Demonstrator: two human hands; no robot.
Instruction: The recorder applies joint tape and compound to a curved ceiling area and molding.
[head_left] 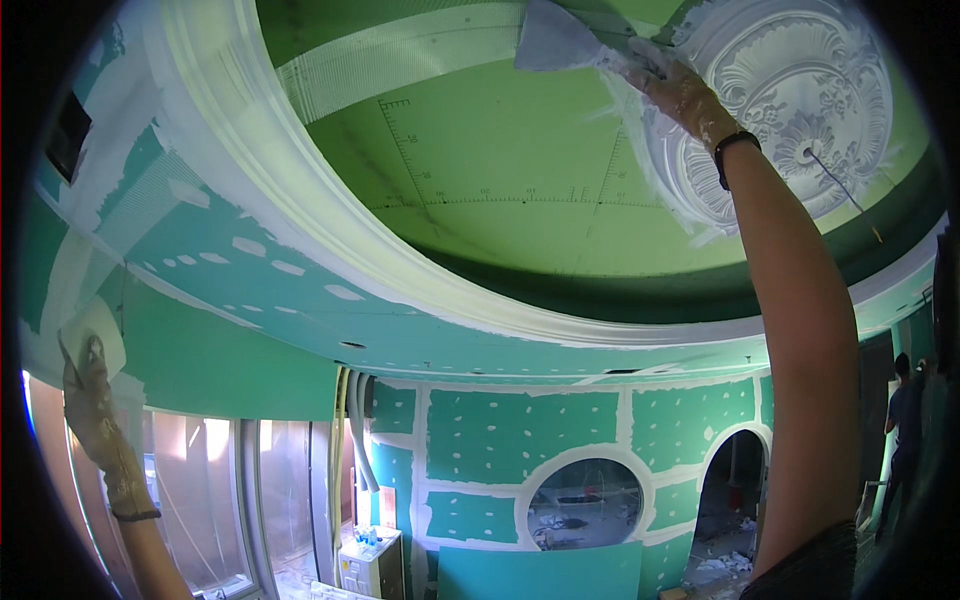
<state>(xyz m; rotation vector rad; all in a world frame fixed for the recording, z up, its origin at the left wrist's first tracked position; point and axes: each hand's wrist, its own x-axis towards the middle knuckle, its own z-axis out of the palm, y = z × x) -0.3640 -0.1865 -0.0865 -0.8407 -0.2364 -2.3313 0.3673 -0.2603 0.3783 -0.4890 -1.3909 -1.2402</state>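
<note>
My right hand (685, 95), smeared with white compound, reaches up and is closed round the handle of a wide putty knife (556, 38). The knife's blade is up by the green ceiling panel (500, 140), at the end of a curved strip of mesh tape (390, 55). Beside this hand is a white ornate ceiling medallion (800, 105) with a wire hanging from its centre. At the far left my gloved left hand (95, 410) is raised and closed on a pale flat plate (96, 335), with its thumb lying against the face.
A white curved cornice (300, 190) rings the recessed ceiling. Green boards with white joints line the wall (520, 430), which has a round opening (585, 503) and an arched doorway (728, 510). A white cabinet (370, 562) stands below. Another person (905, 425) is at far right.
</note>
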